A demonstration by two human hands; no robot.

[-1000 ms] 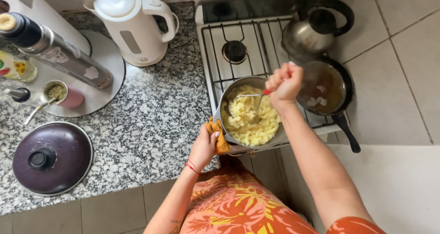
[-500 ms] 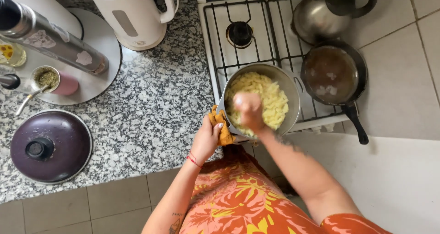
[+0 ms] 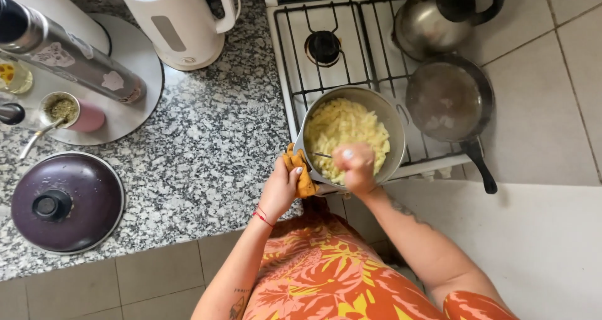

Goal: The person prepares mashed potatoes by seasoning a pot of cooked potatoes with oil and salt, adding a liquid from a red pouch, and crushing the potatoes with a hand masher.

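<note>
pasta in the pot looks cooked and pale yellow, and the stirring is under way, as far as i can judge, with nothing served out yet.

going from nine o'clock across: the dark purple lid (image 3: 67,202) lies flat on the granite surface (image 3: 207,144), off any pot. at eleven o'clock the round tray (image 3: 135,75) carries a steel flask (image 3: 69,56) on its side and a small cup (image 3: 66,108) of green herb. the white kettle (image 3: 182,22) stands at twelve.

my left hand (image 3: 281,188) is clenched on the orange cloth (image 3: 301,172), which wraps the handle at the pot's nine o'clock edge. the steel pot (image 3: 394,132) sits on the near edge of the white stove (image 3: 295,75), at the six o'clock side of the grate. my right hand (image 3: 356,166) is closed around a thin metal utensil (image 3: 321,155) over the pot's near rim, its tip in the pasta (image 3: 345,128). i cannot tell whether it is a fork or a spoon.

at two o'clock of the pot sits the dark frying pan (image 3: 448,100), and beyond it the metal teapot (image 3: 433,19).

against half a second ago, my right hand has slid from the pot's middle toward its near rim, so more pasta shows. the left has kept its hold on the cloth.
</note>
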